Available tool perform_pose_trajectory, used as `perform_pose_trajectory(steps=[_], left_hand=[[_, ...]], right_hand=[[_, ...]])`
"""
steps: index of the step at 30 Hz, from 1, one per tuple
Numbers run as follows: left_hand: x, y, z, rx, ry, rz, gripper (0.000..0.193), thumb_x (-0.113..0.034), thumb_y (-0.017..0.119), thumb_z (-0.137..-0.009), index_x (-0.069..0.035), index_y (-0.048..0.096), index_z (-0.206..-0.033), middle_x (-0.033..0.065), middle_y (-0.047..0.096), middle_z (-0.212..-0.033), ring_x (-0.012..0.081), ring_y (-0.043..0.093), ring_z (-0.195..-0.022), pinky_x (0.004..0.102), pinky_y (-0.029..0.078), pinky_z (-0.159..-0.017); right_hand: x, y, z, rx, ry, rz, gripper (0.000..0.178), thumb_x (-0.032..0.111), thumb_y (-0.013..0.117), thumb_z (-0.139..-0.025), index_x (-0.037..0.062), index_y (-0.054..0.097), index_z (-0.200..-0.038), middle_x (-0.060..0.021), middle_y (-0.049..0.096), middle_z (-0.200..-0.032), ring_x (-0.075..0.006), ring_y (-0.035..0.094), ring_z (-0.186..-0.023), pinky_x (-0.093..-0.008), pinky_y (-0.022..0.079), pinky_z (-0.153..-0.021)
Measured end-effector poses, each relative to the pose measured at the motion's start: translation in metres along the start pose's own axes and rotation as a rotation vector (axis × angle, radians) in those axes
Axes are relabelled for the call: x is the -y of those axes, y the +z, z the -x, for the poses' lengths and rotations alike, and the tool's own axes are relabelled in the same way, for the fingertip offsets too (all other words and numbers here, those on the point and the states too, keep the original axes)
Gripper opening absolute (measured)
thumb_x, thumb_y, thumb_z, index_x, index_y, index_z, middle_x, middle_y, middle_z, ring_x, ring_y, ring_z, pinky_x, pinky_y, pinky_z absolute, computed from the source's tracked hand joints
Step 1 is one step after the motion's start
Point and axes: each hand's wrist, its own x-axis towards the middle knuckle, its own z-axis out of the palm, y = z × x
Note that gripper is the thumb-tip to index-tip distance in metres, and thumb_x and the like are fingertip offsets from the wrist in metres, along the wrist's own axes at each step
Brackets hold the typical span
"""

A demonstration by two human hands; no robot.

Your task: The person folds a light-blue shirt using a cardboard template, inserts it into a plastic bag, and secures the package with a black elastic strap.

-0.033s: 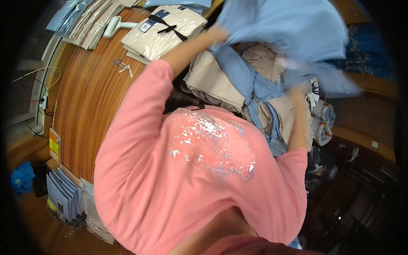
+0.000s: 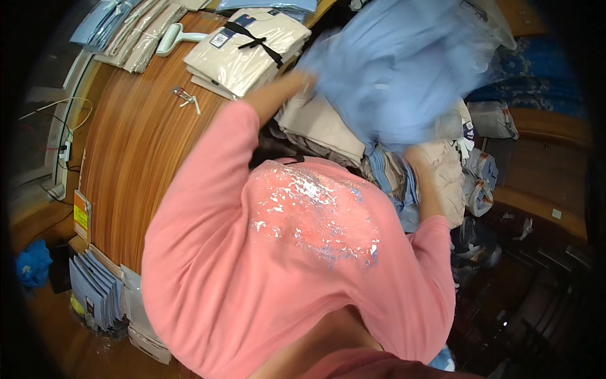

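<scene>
Wooden table (image 2: 136,151), hands (image 2: 303,82) at blue cloth (image 2: 394,79), blurred

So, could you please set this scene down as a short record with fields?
Left side: left hand at left edge of blurred light-blue cloth, grip unclear
Right side: right hand by the cloth's lower edge, grip unclear
Near cloth: folded beige fabric
Work surface: brown wood-grain tabletop bearing white cylindrical roller and clear-wrapped cream fabric bundle tied with black ribbon

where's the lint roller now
The white lint roller lies at the head view's upper left, on the wood-grain table, between beige garments and the ribboned cream pack.
</scene>
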Motion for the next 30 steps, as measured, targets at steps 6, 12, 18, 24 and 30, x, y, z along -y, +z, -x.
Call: perform_pose_trajectory(steps=[6,12,18,24,30], left_hand=[[-0.074,0.031,0.178,0.384,-0.036,0.813,0.037,-0.024,0.073,-0.065,-0.005,0.065,-0.095,0.0143,0.065,-0.091,0.0315,0.062,-0.082,0.0389,0.048,-0.074],[-0.028,-0.085,0.269,-0.267,-0.165,1.418,0.015,-0.009,0.068,-0.072,-0.003,0.055,-0.074,-0.0006,0.053,-0.068,0.0077,0.052,-0.065,0.0256,0.044,-0.059],[0.000,-0.166,0.316,-0.508,-0.025,1.418,0.015,-0.013,0.066,-0.078,-0.005,0.054,-0.074,-0.0052,0.046,-0.068,0.0032,0.042,-0.067,0.0199,0.035,-0.058],[0.025,-0.184,0.339,-0.962,-0.275,1.145,0.014,-0.012,0.064,-0.079,-0.005,0.053,-0.073,-0.0055,0.045,-0.067,0.0040,0.041,-0.065,0.0196,0.034,-0.058],[-0.011,-0.208,0.374,-1.100,-0.458,0.860,0.013,-0.003,0.059,-0.080,0.001,0.063,-0.091,0.0028,0.063,-0.087,0.0094,0.055,-0.081,0.0230,0.044,-0.074]], right_hand=[[0.042,0.121,0.134,0.722,0.487,-0.667,0.036,0.036,0.065,-0.075,0.0057,0.060,-0.094,-0.0005,0.055,-0.079,-0.0123,0.051,-0.071,-0.0266,0.044,-0.059],[-0.017,0.029,0.099,-0.140,0.220,-0.709,0.022,0.027,0.066,-0.076,0.0066,0.058,-0.074,0.0019,0.052,-0.067,-0.0095,0.046,-0.061,-0.0267,0.037,-0.057],[0.022,-0.114,0.095,-0.707,-0.147,-0.851,0.008,0.005,0.060,-0.082,0.0002,0.060,-0.088,0.0019,0.056,-0.083,-0.0073,0.047,-0.075,-0.0201,0.037,-0.070],[0.089,-0.166,0.065,-0.565,-0.261,-0.850,0.021,0.000,0.055,-0.083,-0.0004,0.060,-0.104,-0.0024,0.061,-0.096,-0.0096,0.054,-0.088,-0.0207,0.041,-0.079],[0.137,-0.199,-0.002,-0.276,-0.368,-0.681,0.029,0.003,0.060,-0.080,-0.0030,0.059,-0.108,-0.0062,0.061,-0.104,-0.0122,0.054,-0.095,-0.0236,0.040,-0.085]])
